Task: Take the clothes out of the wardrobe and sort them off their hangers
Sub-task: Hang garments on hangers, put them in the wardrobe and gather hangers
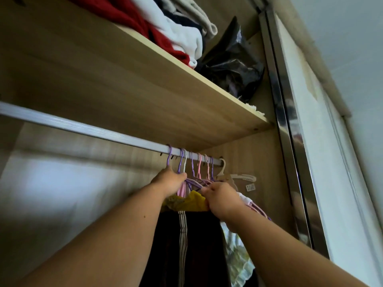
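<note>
Several purple, pink and white hangers hook over the silver wardrobe rail near its right end. Below them hang a yellow garment, a dark brown garment with white stripes and a pale floral garment. My left hand reaches up and grips the necks of the leftmost hangers just under the rail. My right hand holds the shoulders of the purple and pink hangers a little lower and to the right. A beige hanger hangs bare at the far right.
A wooden shelf sits right above the rail, stacked with folded red and white clothes and a dark plastic bag. The sliding door's mirrored frame stands at the right. The rail's left stretch carries nothing.
</note>
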`<move>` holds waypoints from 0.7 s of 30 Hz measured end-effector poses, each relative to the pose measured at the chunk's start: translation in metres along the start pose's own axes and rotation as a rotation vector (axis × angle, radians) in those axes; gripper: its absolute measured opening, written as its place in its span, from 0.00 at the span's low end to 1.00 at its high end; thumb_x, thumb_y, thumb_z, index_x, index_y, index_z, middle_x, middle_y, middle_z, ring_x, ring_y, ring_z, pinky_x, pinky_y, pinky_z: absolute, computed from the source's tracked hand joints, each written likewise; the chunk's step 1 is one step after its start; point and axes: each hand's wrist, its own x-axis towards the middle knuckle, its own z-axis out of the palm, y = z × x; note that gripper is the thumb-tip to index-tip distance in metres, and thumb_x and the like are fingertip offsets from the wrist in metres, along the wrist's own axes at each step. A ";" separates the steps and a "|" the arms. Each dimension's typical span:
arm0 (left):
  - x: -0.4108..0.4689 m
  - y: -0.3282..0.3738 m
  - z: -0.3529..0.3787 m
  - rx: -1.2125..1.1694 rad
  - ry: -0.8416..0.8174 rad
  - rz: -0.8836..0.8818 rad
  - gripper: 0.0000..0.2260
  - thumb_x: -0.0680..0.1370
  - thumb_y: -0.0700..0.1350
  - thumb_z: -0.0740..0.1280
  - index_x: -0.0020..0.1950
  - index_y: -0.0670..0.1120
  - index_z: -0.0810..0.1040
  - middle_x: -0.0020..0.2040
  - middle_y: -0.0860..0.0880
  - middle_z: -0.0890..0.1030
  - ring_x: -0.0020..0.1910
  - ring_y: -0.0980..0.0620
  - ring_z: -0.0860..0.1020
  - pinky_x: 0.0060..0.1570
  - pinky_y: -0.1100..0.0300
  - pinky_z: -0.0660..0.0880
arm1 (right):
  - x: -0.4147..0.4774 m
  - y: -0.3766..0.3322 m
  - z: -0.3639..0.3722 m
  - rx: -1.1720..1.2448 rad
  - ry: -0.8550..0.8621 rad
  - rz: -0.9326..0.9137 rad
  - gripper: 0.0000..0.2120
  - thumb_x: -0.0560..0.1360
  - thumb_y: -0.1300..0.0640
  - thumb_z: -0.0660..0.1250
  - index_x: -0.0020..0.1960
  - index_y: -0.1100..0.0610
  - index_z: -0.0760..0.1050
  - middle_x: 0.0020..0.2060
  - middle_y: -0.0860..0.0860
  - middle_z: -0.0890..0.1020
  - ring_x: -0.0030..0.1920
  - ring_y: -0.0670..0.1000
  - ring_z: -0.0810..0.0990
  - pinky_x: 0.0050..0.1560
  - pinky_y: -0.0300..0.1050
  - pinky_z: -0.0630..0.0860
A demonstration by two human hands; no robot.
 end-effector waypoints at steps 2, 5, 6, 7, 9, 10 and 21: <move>-0.006 0.004 0.008 0.014 0.030 0.001 0.33 0.78 0.59 0.60 0.76 0.43 0.56 0.74 0.43 0.63 0.71 0.44 0.65 0.66 0.53 0.64 | -0.004 0.006 -0.004 0.030 0.011 0.007 0.15 0.78 0.52 0.62 0.34 0.53 0.72 0.34 0.51 0.77 0.38 0.52 0.75 0.36 0.40 0.71; -0.024 0.014 0.023 0.029 0.134 0.081 0.34 0.77 0.60 0.61 0.77 0.46 0.54 0.77 0.44 0.57 0.74 0.45 0.58 0.71 0.52 0.59 | -0.013 0.012 -0.017 0.111 0.074 -0.009 0.09 0.75 0.49 0.66 0.49 0.53 0.79 0.39 0.49 0.83 0.44 0.52 0.80 0.49 0.47 0.77; -0.034 0.020 0.029 0.024 0.174 0.132 0.34 0.76 0.60 0.61 0.77 0.48 0.55 0.77 0.45 0.57 0.75 0.45 0.57 0.71 0.51 0.59 | -0.020 0.015 -0.026 0.073 0.107 -0.022 0.15 0.75 0.47 0.66 0.58 0.53 0.76 0.42 0.47 0.83 0.48 0.49 0.80 0.50 0.44 0.76; -0.045 0.028 0.036 0.016 0.220 0.190 0.33 0.76 0.60 0.62 0.77 0.49 0.56 0.77 0.45 0.57 0.75 0.45 0.57 0.72 0.50 0.59 | -0.028 0.018 -0.037 0.003 0.147 -0.039 0.21 0.74 0.46 0.67 0.65 0.51 0.71 0.47 0.45 0.83 0.52 0.48 0.79 0.51 0.41 0.73; -0.073 0.043 0.050 -0.003 0.256 0.324 0.31 0.76 0.58 0.63 0.76 0.50 0.59 0.76 0.47 0.58 0.74 0.46 0.58 0.71 0.50 0.59 | -0.051 0.028 -0.066 -0.185 0.231 -0.086 0.32 0.73 0.43 0.68 0.73 0.47 0.61 0.61 0.49 0.77 0.60 0.50 0.75 0.54 0.39 0.69; -0.089 0.050 0.058 -0.004 0.254 0.406 0.30 0.76 0.56 0.63 0.75 0.50 0.60 0.76 0.47 0.59 0.74 0.47 0.58 0.71 0.50 0.59 | -0.066 0.035 -0.081 -0.298 0.271 -0.122 0.34 0.72 0.42 0.68 0.74 0.44 0.58 0.65 0.50 0.73 0.61 0.51 0.74 0.55 0.40 0.68; -0.440 0.104 0.280 -0.082 -0.548 1.019 0.28 0.76 0.53 0.63 0.75 0.53 0.59 0.77 0.51 0.56 0.75 0.55 0.52 0.71 0.55 0.55 | -0.445 0.154 -0.264 -1.005 0.163 0.526 0.36 0.72 0.44 0.67 0.75 0.42 0.54 0.74 0.51 0.59 0.71 0.54 0.63 0.69 0.49 0.63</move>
